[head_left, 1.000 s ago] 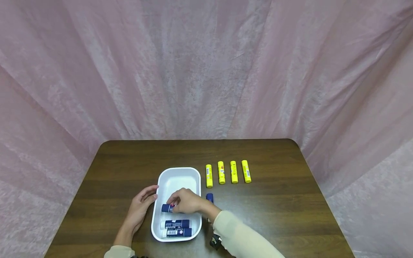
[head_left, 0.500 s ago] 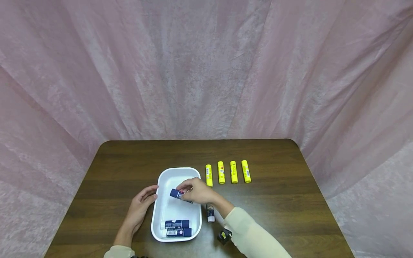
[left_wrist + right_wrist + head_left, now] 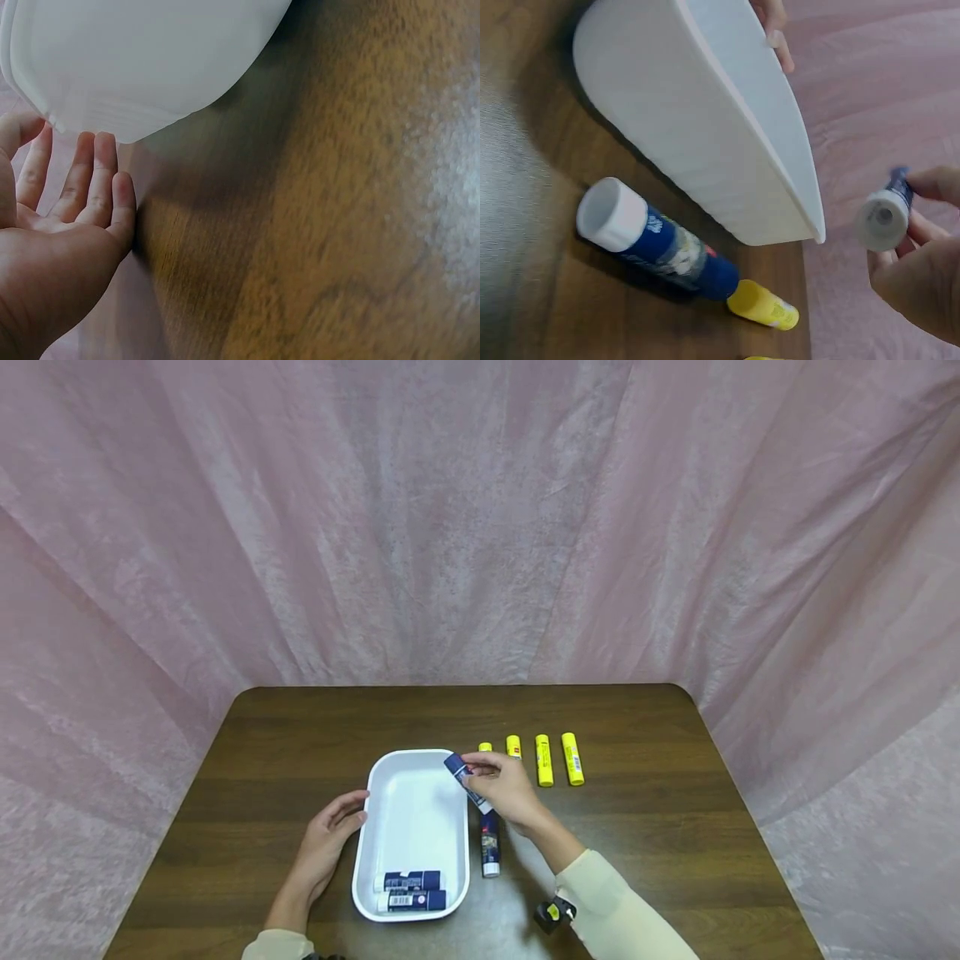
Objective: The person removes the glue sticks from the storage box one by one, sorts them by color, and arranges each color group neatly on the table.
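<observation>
Since a second ago my right hand (image 3: 510, 785) has lifted one blue glue stick (image 3: 467, 782) out of the white tray (image 3: 390, 827) and carried it up past the tray's far right corner; from the head view I see it pinched in the fingertips, tilted, cap end toward the tray's far rim, just above the rim's right edge. My left hand (image 3: 330, 839) has stayed put, fingers relaxed and straight, resting against the tray's left wall. Below my right hand another blue glue stick (image 3: 489, 845) lies on the worktop (image 3: 637, 835) just beside the tray's right wall. Two blue glue sticks (image 3: 411, 891) lie side by side in the tray's near end, close to my left wrist. Beyond my right hand four yellow glue sticks (image 3: 557, 759) lie in a row, the two left ones partly hidden by my fingers. From the left wrist view, my left hand (image 3: 52, 232) shows its fingers extended with tips touching the tray (image 3: 142, 60), holding nothing. From the right wrist view, my right hand (image 3: 919, 274) grips the stick (image 3: 885, 214), white end toward the camera, held above the worktop apart from the tray (image 3: 705, 142); the loose blue stick (image 3: 656, 244) lies by the tray wall with a yellow one (image 3: 763, 305) touching its cap.
</observation>
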